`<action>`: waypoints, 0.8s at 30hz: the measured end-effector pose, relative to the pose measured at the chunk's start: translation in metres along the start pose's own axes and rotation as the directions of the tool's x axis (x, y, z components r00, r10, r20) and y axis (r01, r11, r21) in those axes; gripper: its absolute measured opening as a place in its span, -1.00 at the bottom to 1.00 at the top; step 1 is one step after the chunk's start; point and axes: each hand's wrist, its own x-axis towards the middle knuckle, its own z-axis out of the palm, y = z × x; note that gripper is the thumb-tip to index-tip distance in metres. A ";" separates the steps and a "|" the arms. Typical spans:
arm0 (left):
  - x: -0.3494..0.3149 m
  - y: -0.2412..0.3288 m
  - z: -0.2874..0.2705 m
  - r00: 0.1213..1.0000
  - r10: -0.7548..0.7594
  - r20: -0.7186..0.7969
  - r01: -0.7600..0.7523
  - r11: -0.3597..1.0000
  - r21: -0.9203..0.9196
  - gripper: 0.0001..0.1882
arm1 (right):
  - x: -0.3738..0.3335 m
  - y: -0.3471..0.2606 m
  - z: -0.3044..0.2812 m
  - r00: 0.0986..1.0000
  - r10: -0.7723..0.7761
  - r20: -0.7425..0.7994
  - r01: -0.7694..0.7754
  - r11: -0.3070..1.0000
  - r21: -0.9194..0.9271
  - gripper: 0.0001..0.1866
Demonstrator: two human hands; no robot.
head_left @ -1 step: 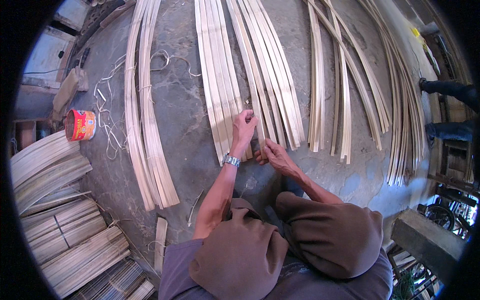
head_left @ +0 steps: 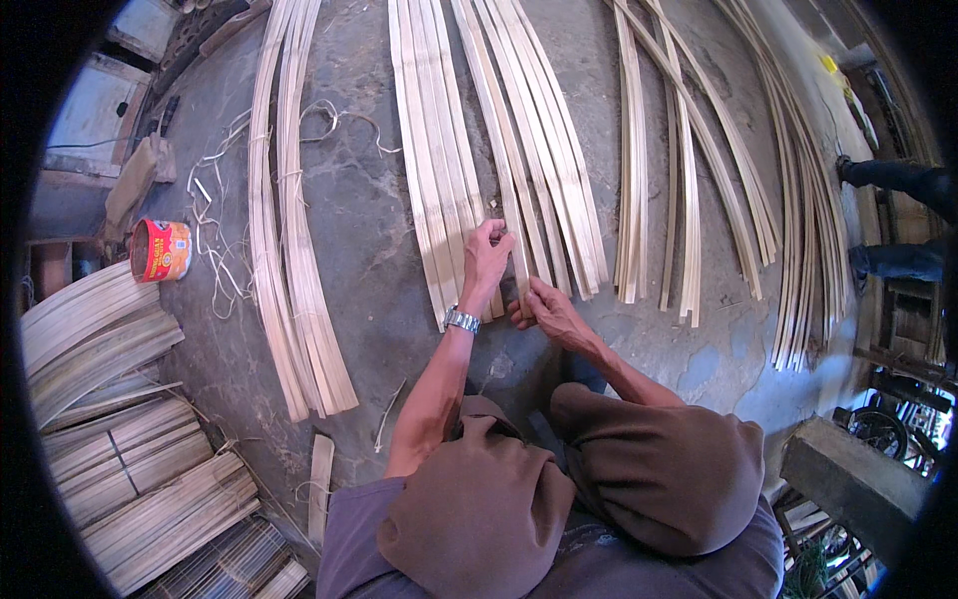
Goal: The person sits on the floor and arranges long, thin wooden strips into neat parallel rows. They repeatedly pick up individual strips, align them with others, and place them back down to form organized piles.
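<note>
A long pale bamboo strip (head_left: 506,195) runs away from me across the floor, its near end raised between my hands. My right hand (head_left: 547,307) pinches that near end, thumb on top and fingers curled beneath. My left hand (head_left: 487,258), with a metal-banded watch on the wrist, is closed against the strip's left edge a little farther up; its fingertips are partly hidden. Under and beside my left hand lies a flat row of bamboo strips (head_left: 434,170). Another row of strips (head_left: 559,170) lies just right of the held one.
Two strip bundles (head_left: 289,200) lie left, beside loose fibre ties (head_left: 208,215) and a red-orange tub (head_left: 163,250). Stacked slats (head_left: 150,469) fill the lower left. More strips (head_left: 689,180) lie right, some crossing. Another person's legs (head_left: 903,262) show at far right, above a concrete block (head_left: 848,479).
</note>
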 end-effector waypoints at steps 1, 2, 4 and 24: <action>-0.001 0.001 0.001 1.000 0.005 -0.013 -0.005 1.000 0.004 -0.60 | 0.000 0.001 -0.002 1.000 0.001 0.008 -0.002 1.000 0.016 -0.68; -0.002 0.002 0.003 1.000 0.011 -0.028 -0.010 1.000 0.008 -0.61 | 0.001 0.003 -0.003 1.000 0.003 0.016 -0.003 0.999 0.033 -0.68; -0.002 0.008 0.003 0.998 0.044 -0.047 -0.042 0.998 0.037 -0.60 | 0.003 0.002 -0.004 0.999 0.038 -0.019 -0.038 0.999 -0.021 -0.63; -0.005 0.033 0.008 0.985 0.046 0.164 0.029 0.904 -0.426 -0.79 | -0.004 -0.023 0.011 0.917 -0.323 -0.235 0.230 0.908 -0.351 -0.21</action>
